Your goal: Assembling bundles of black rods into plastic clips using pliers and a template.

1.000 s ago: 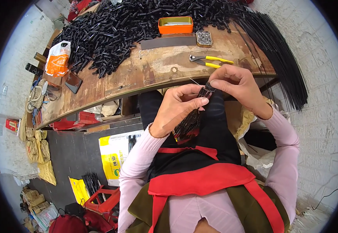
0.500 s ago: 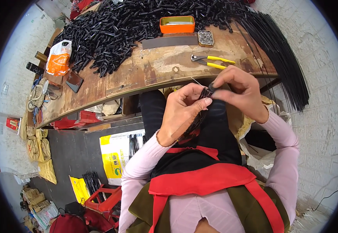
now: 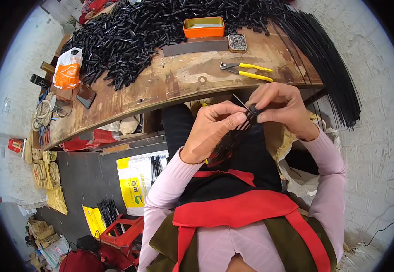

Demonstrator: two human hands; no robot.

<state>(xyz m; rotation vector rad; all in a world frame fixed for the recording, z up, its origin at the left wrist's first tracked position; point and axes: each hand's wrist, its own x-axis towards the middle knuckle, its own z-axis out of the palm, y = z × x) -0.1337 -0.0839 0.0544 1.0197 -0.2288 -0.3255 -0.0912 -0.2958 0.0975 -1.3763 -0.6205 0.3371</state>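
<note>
My left hand (image 3: 213,129) and my right hand (image 3: 281,109) meet just below the front edge of a curved wooden workbench (image 3: 179,84). Between the fingertips of both sits a small black tube-like part (image 3: 253,110) with thin black rods (image 3: 228,140) fanning down from it under my left palm. One thin rod sticks up from the part toward the bench. My right thumb and fingers pinch the part; my left fingers close on the rods beside it. The lower ends of the rods are hidden behind my left hand.
A big heap of short black tubes (image 3: 151,31) covers the bench's far side. On the bench lie yellow-handled pliers (image 3: 247,72), an orange tin (image 3: 204,27), a small metal box (image 3: 237,43) and an orange bag (image 3: 68,70). Long black rods (image 3: 328,63) hang off the right end.
Both hands stay together at the same spot below the bench edge; the fingers have shifted slightly on the black part and rods.
</note>
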